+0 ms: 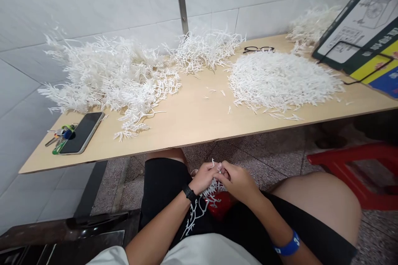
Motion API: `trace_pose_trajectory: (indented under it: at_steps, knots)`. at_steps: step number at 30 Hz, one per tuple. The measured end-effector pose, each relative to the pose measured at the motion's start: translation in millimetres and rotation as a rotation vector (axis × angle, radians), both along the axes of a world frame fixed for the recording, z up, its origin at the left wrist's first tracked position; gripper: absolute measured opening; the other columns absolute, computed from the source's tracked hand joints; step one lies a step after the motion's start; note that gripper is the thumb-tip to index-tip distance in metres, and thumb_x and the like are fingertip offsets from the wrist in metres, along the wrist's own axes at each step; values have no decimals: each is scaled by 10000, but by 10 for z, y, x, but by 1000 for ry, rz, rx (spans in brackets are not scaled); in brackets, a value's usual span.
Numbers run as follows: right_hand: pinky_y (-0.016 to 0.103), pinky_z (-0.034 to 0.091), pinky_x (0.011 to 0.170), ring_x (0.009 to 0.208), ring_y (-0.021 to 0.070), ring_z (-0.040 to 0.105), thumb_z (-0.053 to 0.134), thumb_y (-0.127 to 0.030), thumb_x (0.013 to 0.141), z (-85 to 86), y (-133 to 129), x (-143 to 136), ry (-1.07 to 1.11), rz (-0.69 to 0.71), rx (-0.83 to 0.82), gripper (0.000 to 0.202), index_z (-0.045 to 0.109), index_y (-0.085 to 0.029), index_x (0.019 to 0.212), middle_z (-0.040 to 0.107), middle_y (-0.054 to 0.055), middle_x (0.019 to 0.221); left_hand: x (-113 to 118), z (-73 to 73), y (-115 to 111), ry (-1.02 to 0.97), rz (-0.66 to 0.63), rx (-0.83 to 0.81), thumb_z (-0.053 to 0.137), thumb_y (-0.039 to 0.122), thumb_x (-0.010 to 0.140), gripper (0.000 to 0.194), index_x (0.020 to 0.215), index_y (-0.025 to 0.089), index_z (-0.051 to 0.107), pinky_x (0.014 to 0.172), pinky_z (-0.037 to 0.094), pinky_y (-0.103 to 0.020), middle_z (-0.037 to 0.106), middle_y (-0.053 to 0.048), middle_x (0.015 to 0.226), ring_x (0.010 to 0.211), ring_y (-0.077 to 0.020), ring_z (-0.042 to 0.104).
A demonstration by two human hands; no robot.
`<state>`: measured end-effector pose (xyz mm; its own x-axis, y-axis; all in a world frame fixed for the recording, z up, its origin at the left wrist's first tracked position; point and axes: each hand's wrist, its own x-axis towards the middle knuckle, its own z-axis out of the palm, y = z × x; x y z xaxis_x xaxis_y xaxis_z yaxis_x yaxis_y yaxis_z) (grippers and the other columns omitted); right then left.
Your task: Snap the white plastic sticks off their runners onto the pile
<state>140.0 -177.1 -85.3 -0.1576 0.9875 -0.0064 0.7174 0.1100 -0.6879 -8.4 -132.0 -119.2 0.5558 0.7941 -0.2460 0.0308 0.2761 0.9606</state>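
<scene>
Wood-toned table [195, 112] stands against a pale tiled wall [118, 0], above speckled floor [267, 158]; a white branching heap [108, 72] lies on its left part, a pile of small white sprigs [282, 83] on its right. Just in front of the table, the left hand [203, 177] and right hand [240, 180], close together, pinch a white branched strand [212, 188] at the fingertips

The table [192, 112] has a smooth, wood-look top with a low sheen. Near its left corner, the phone [84, 133] has a glossy, glass-like screen, beside metal keys [50, 141]. Along the back edge, the white sprigs [102, 70] look like plastic, bristly and rough in the heap. Behind that edge stand smooth, faintly shiny wall tiles [93, 0] and a dull metal strip [180, 0]. Beyond the front edge, the red stool [351, 157] looks smooth plastic; the shorts [161, 186] are matt cloth.
</scene>
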Motion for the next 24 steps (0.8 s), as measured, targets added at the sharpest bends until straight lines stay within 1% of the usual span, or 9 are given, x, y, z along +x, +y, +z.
trace_pose_trajectory:
  at_steps: [3,6,9,12,14,16,18,21,24]
  knots:
    - [259,361,627,647,154,559,398,-343,935,-106,44,13,156,62,-26,325,575,-195,706,636,22,697,-7,-26,-7,51,-38,47,463,621,822,559,530,144,473,598,312,-257,452,7,514,532,-100,387]
    - [253,373,624,621,143,541,403,-356,932,-168,60,16,404,72,-108,357,581,-186,674,604,4,642,14,-53,-17,32,-57,39,457,631,822,566,524,150,459,592,303,-258,448,7,513,529,-101,384]
    - [244,351,548,524,117,448,444,-340,902,-243,48,4,691,-79,-171,365,471,-191,569,472,-27,529,56,-35,-38,-106,-47,-54,460,621,833,552,537,157,426,595,310,-252,452,3,541,555,-101,391]
    - [240,327,491,473,102,359,460,-302,876,-198,19,54,1041,-340,-57,348,350,-213,558,363,-52,509,69,23,-53,-304,-45,-178,504,573,839,534,533,149,392,610,334,-250,523,-34,682,601,-95,427]
    - [244,347,495,494,108,381,454,-296,888,-19,0,144,1176,-398,70,324,362,-212,589,386,-44,541,55,56,-51,-399,-18,-225,538,538,835,525,527,144,379,619,349,-251,545,-57,766,626,-95,451]
    - [262,388,528,548,125,449,449,-309,913,284,21,262,1119,-337,220,294,452,-206,638,466,-17,594,41,74,-38,-437,29,-251,535,521,846,516,532,145,372,608,352,-248,532,-52,752,620,-93,454]
    - [286,423,561,606,146,514,466,-310,919,658,129,385,892,-282,406,229,574,-203,749,556,18,677,39,81,-22,-437,59,-290,514,524,859,496,563,149,384,568,335,-238,494,-26,693,573,-82,426]
    - [329,470,686,719,175,577,513,-263,899,1169,436,530,411,-359,631,148,649,-206,919,629,47,802,53,95,-7,-450,58,-365,524,529,853,471,602,152,393,529,309,-224,450,4,650,523,-68,384]
    - [358,470,793,866,205,594,528,-215,873,1380,610,557,140,-385,766,187,636,-217,1026,643,64,959,47,122,-2,-523,54,-419,546,492,852,468,581,156,367,516,301,-215,409,13,622,514,-63,355]
